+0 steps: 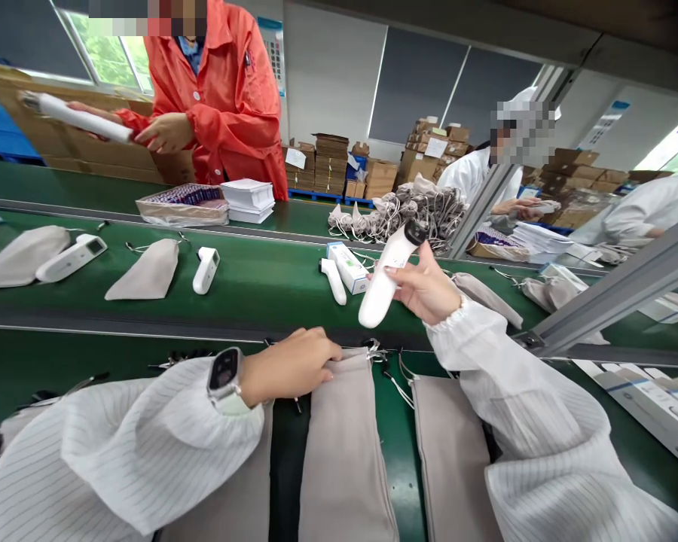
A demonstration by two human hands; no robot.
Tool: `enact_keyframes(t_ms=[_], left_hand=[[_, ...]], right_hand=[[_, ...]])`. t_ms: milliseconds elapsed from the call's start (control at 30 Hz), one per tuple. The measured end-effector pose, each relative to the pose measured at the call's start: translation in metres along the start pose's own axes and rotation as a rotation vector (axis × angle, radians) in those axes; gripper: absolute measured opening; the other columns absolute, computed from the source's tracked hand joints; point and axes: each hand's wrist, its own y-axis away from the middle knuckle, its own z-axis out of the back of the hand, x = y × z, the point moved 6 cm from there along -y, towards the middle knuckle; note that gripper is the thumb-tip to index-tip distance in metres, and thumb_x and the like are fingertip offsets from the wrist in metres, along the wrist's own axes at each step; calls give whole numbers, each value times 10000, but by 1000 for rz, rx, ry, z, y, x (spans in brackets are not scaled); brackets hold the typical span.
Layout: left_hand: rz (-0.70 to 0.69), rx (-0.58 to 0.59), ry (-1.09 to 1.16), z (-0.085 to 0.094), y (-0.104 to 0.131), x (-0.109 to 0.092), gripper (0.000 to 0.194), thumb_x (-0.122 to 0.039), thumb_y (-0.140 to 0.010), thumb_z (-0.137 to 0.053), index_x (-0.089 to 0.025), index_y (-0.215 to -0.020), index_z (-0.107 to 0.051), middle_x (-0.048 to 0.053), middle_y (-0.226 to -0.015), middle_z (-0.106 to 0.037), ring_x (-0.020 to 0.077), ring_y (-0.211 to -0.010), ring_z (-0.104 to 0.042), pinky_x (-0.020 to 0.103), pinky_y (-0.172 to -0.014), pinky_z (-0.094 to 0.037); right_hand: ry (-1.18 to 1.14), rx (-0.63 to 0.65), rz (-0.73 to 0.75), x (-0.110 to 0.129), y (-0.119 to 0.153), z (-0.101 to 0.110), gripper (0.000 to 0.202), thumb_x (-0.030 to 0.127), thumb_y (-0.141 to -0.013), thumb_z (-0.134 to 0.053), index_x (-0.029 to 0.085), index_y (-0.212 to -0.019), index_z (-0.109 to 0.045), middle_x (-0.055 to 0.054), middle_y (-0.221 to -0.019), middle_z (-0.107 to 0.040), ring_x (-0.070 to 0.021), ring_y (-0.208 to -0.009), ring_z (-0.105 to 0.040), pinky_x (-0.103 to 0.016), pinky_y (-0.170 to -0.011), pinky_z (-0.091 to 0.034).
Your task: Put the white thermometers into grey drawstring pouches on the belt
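Observation:
My right hand (pixel 428 286) holds a white handheld thermometer (pixel 380 295) up over the green belt, its black-ringed end pointing up and to the right. My left hand (pixel 294 363), with a watch on the wrist, is closed at the top edge of a grey drawstring pouch (pixel 344 452); its fingertips are partly hidden. That pouch lies flat in front of me. To its right is a second grey pouch (pixel 452 459), partly under my right sleeve. Just beyond my right hand, another white thermometer (pixel 333 281) rests beside a small white-and-blue box (pixel 347 267).
Pouches (pixel 147 272) and thermometers (pixel 206 271) lie along the green belt (pixel 260 282). Behind it are a pouch heap (pixel 401 211), a booklet stack (pixel 248 197) and a person in red (pixel 226 98) handling a white roll. A metal post (pixel 627 293) slants at right, near white boxes (pixel 649 399).

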Motion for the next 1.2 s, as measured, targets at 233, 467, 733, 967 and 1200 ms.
enact_keyframes(t_ms=[233, 467, 733, 967, 1200], left_hand=[[-45, -33, 203, 22, 4, -8, 140, -291, -822, -421, -199, -785, -520, -2, -785, -503, 148, -766, -465, 218, -648, -321], [-51, -186, 309, 33, 6, -12, 188, -357, -821, -428, -188, -752, -471, -26, -735, -414, 122, -708, -405, 206, -607, -305], [-33, -548, 430, 54, 13, -11, 147, -298, -831, -426, -177, -749, -445, -23, -759, -402, 106, -705, -395, 200, -608, -323], [108, -689, 369, 59, 15, 2, 185, -354, -821, -424, -177, -785, -463, 4, -848, -395, 118, -772, -433, 202, -614, -359], [256, -71, 811, 29, 15, -16, 409, -497, -824, -311, -165, -604, -402, -67, -470, -317, 53, -397, -251, 163, -378, -199]], right_hand=[[-101, 101, -61, -8, 10, -24, 601, 223, -672, -625, 368, -1113, -244, 46, -885, -566, -188, -770, -632, -459, -706, -514], [-164, 40, -48, -3, 11, -18, 690, 226, -690, -605, 388, -1178, -144, 47, -972, -556, -175, -797, -632, -433, -734, -516], [-111, 56, -107, -15, 20, -42, 257, 458, -743, -509, 286, -924, -450, 45, -761, -549, -103, -617, -586, -279, -547, -518], [248, 199, -284, -42, 39, -70, 568, 628, -762, -283, 147, -671, -573, 25, -454, -429, -43, -309, -303, -182, -283, -247], [881, -199, 588, 11, 0, 30, 347, 474, -708, -512, 182, -563, -629, -18, -535, -554, -110, -541, -507, -242, -580, -391]])
